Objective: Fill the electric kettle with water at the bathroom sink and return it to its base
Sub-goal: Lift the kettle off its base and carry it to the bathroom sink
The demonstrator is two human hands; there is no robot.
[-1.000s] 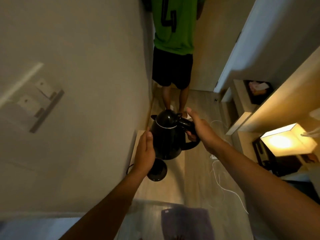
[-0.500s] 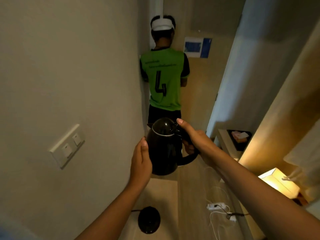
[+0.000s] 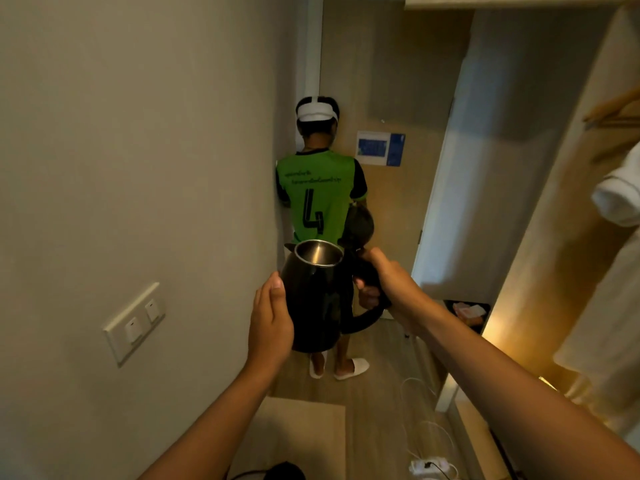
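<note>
Kettle (image 3: 317,299) held upright in mid-air before you, lid (image 3: 360,223) flipped open. Your right hand (image 3: 388,285) clamps its handle; your left hand (image 3: 272,320) lies flat, fingers apart from grip, against its left side. Base (image 3: 284,472) below, well apart.

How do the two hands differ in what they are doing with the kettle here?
The right hand is wrapped around the handle of the kettle, carrying it; the left hand lies flat and open against the kettle's side. The right thumb sits up by the open lid's hinge; the left fingers point upward. Both touch the kettle.
</note>
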